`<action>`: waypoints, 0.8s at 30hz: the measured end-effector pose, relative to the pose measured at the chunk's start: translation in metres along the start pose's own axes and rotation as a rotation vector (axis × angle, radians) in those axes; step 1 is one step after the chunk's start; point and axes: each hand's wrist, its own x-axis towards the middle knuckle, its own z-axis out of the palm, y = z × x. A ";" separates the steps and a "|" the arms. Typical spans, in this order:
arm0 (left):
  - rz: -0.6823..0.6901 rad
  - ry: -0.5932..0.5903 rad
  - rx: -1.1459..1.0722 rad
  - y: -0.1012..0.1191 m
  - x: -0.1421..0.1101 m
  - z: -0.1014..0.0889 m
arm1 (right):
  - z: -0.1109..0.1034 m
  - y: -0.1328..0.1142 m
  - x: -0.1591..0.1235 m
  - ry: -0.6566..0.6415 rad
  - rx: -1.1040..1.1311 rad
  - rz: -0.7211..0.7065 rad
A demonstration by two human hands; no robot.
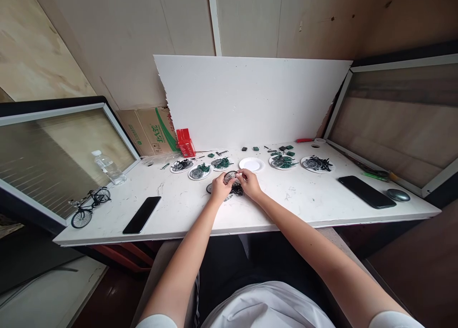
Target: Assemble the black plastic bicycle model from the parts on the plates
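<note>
My left hand (221,188) and my right hand (250,183) meet over the middle of the white table. Between their fingertips is a small spoked model bicycle wheel (229,176), its rim standing up towards the back. Dark small parts (236,189) lie under and between the hands, partly hidden by the fingers. A second dark wheel (209,188) shows just left of my left hand. Both hands have their fingers closed in a pinch. Whether the wheel is joined to the dark parts below, I cannot tell.
Paper plates of black and green parts (200,171) line the back, with one bare white plate (252,164) among them. A finished-looking model bicycle (91,206) stands at left near a water bottle (108,167). Phones (142,215) lie at both sides; a mouse (398,195) sits far right.
</note>
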 end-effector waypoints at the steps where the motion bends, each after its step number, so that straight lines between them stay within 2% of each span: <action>1: 0.002 0.004 -0.007 0.000 0.000 0.000 | 0.000 0.000 0.000 0.003 -0.011 -0.003; 7: -0.010 0.071 -0.026 -0.001 -0.001 0.000 | 0.000 0.004 -0.002 0.025 -0.091 -0.056; 11: 0.035 0.137 -0.040 0.003 -0.002 -0.003 | 0.000 0.004 -0.003 0.019 -0.143 -0.115; 19: 0.094 0.100 -0.119 0.006 -0.006 -0.005 | 0.000 0.004 -0.004 0.016 -0.222 -0.234; 24: 0.077 0.095 -0.102 0.002 -0.006 -0.005 | 0.000 0.002 -0.005 0.013 -0.271 -0.267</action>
